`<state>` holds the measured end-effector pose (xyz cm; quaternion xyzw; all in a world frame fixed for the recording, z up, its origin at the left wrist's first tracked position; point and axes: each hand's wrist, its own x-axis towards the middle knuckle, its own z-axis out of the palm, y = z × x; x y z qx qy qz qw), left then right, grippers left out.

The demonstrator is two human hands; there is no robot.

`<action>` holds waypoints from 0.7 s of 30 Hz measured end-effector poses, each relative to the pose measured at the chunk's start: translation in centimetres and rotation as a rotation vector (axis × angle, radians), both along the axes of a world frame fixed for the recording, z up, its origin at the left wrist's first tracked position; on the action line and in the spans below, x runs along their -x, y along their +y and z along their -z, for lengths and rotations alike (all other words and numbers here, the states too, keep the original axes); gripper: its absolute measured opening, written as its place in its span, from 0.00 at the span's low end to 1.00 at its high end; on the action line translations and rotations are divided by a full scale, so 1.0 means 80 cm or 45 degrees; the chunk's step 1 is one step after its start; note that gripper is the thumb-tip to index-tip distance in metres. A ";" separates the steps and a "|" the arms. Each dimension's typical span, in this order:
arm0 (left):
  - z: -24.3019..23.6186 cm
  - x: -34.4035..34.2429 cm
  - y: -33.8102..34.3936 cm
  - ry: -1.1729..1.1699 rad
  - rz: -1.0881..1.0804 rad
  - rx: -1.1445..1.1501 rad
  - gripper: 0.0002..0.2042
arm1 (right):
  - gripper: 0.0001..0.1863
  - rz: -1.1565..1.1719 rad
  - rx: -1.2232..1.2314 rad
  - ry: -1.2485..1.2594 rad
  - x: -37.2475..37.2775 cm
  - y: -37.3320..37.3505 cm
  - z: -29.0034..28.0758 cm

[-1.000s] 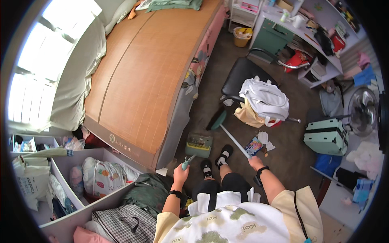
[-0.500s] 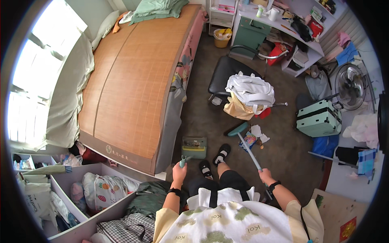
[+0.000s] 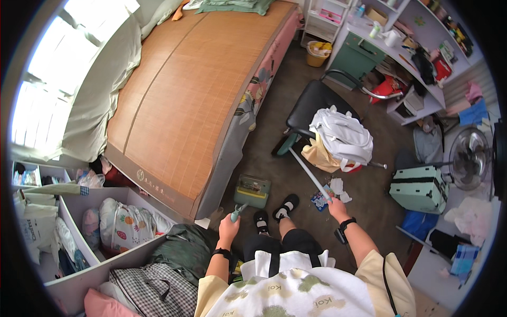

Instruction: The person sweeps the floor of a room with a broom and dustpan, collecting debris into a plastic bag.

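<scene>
My left hand (image 3: 229, 228) is closed round the pale teal handle of a dustpan (image 3: 251, 192), whose grey-green pan rests on the floor before my feet, some litter inside. My right hand (image 3: 338, 210) grips the light-coloured stick of a broom (image 3: 311, 173). Its dark green head (image 3: 287, 145) touches the floor beside the black chair's near left edge. On the floor by the broom stick lie a crumpled blue packet (image 3: 320, 201) and white paper scraps (image 3: 339, 188).
A black chair (image 3: 319, 103) carries a white backpack (image 3: 342, 134) hanging over the near side. To the left stands a bed with a brown mat (image 3: 179, 105). A mint suitcase (image 3: 420, 189) and a fan (image 3: 469, 158) stand right. Open storage compartments (image 3: 95, 267) fill the lower left.
The broom head has moved away from the litter, forward and left to the chair's edge. My right hand has reached farther forward. The dustpan stays about where it was; the view has shifted slightly.
</scene>
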<state>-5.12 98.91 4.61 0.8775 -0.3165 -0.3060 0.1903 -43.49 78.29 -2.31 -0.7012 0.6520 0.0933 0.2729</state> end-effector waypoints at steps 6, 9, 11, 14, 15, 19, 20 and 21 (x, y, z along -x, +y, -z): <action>-0.002 0.001 0.001 0.021 -0.017 0.014 0.12 | 0.16 0.108 -0.324 -0.040 -0.011 -0.087 0.065; -0.004 0.009 0.003 0.021 -0.023 -0.017 0.12 | 0.16 0.263 -0.405 -0.061 -0.006 -0.084 0.055; -0.004 0.014 -0.002 0.021 -0.005 -0.022 0.12 | 0.17 0.413 -0.660 -0.107 0.013 -0.074 0.046; -0.001 0.016 -0.001 0.025 -0.001 -0.044 0.12 | 0.16 0.506 -0.634 -0.175 0.038 -0.035 0.029; -0.001 0.014 0.001 0.029 -0.006 -0.037 0.12 | 0.16 0.535 -0.649 -0.172 0.045 -0.019 0.020; -0.002 0.004 0.002 0.064 -0.014 0.031 0.12 | 0.15 0.575 -0.651 -0.078 0.088 0.052 -0.018; -0.002 -0.001 0.002 0.064 0.005 0.032 0.12 | 0.15 0.630 -0.651 -0.036 0.095 0.071 -0.028; -0.001 -0.006 0.001 0.057 0.015 0.050 0.12 | 0.15 0.683 -0.653 0.005 0.104 0.090 -0.036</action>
